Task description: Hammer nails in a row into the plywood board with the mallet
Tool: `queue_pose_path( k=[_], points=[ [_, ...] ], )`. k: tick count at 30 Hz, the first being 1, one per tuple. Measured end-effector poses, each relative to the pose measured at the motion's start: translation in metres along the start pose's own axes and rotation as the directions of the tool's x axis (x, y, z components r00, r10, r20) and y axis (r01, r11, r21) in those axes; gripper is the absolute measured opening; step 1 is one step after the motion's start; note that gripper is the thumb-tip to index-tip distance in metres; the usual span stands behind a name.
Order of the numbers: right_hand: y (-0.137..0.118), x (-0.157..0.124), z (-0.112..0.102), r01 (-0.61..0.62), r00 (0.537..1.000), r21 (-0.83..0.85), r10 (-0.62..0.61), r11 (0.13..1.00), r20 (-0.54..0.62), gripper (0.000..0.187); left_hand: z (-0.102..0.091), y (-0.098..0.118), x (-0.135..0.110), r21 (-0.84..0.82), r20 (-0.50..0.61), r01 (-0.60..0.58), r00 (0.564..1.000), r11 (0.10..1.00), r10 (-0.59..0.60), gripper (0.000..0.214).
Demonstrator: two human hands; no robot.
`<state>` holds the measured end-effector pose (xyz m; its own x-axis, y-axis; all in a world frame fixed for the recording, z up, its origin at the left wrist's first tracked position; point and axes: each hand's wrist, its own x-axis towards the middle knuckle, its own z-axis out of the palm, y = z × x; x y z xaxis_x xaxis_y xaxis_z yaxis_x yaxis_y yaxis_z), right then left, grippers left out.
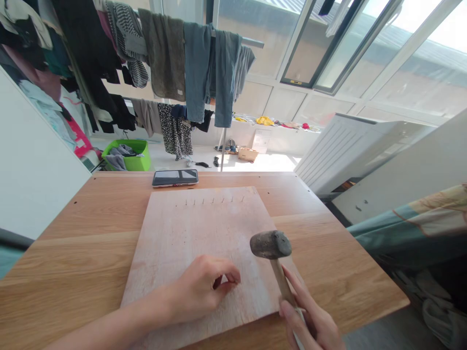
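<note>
One grip, my right [310, 318], wraps the pale wooden handle of a mallet with a black cylindrical head [270, 244], its lower end cut off, by the right edge of a flat, pale wooden board [164, 272]. My left grip [202, 287] presses fingertips together over it; whether on anything, I cannot tell. Brown wood-grain worktop [324, 257] extends either side. Farther, thin metal nails [213, 200] stand before a dark-screened phone [175, 178].

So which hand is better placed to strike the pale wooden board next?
Likely your right hand: it grips the dark-headed mallet by its wooden handle. Your left hand, pinched over the board, shows no tool.
</note>
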<state>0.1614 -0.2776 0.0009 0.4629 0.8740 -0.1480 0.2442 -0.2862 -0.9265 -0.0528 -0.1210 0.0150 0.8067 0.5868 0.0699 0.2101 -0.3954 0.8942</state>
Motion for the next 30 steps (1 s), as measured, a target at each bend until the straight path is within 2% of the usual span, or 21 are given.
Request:
queue_pose_path(
  k=[5, 9, 13, 14, 17, 18, 22, 25, 27, 29, 30],
  points=[
    [-0.032, 0.041, 0.005, 0.013, 0.995, 0.133, -0.026, 0.991, 0.093, 0.070, 0.000, 0.001, 0.002, -0.037, -0.017, 0.022, 1.000, 0.999, -0.022, 0.013],
    [-0.053, 0.080, 0.009, 0.043, 0.973, 0.167, -0.079, 0.985, 0.218, 0.068, 0.003, -0.003, 0.003, -0.038, -0.020, 0.006, 1.000, 0.999, -0.007, 0.015],
    [-0.082, 0.114, 0.025, 0.093, 0.950, 0.200, -0.147, 0.975, 0.276, 0.064, 0.004, -0.006, 0.005, -0.041, -0.003, -0.013, 1.000, 0.999, 0.013, 0.017],
    [-0.090, 0.121, 0.031, 0.102, 0.948, 0.220, -0.162, 0.970, 0.276, 0.062, 0.003, -0.006, 0.005, -0.044, -0.010, -0.014, 1.000, 0.999, 0.013, 0.016],
    [-0.108, 0.137, 0.051, 0.128, 0.942, 0.285, -0.206, 0.950, 0.264, 0.028, 0.003, -0.007, 0.004, -0.057, -0.044, -0.012, 0.999, 0.998, 0.009, 0.015],
    [-0.111, 0.141, 0.058, 0.133, 0.944, 0.304, -0.214, 0.943, 0.252, 0.023, 0.003, -0.006, 0.003, -0.062, -0.055, -0.015, 0.998, 0.998, 0.012, 0.015],
    [-0.112, 0.150, 0.079, 0.167, 0.966, 0.350, -0.223, 0.922, 0.128, 0.019, 0.000, -0.004, 0.004, -0.061, -0.111, -0.049, 0.993, 0.997, 0.042, 0.018],
    [-0.106, 0.149, 0.084, 0.179, 0.977, 0.333, -0.208, 0.926, 0.052, 0.018, -0.014, -0.004, 0.010, -0.029, -0.174, -0.032, 0.984, 0.999, 0.027, 0.017],
    [-0.102, 0.148, 0.082, 0.151, 0.984, 0.327, -0.172, 0.933, 0.037, 0.019, -0.033, -0.008, 0.014, 0.044, -0.245, 0.013, 0.970, 0.999, -0.002, 0.015],
    [-0.101, 0.148, 0.078, 0.105, 0.992, 0.343, -0.122, 0.934, 0.029, 0.020, -0.058, -0.014, 0.017, 0.161, -0.381, 0.080, 0.925, 0.984, -0.013, 0.014],
    [-0.100, 0.148, 0.077, 0.082, 0.995, 0.353, -0.098, 0.932, 0.027, 0.020, -0.071, -0.018, 0.018, 0.220, -0.470, 0.120, 0.883, 0.968, -0.003, 0.014]
  ],
)
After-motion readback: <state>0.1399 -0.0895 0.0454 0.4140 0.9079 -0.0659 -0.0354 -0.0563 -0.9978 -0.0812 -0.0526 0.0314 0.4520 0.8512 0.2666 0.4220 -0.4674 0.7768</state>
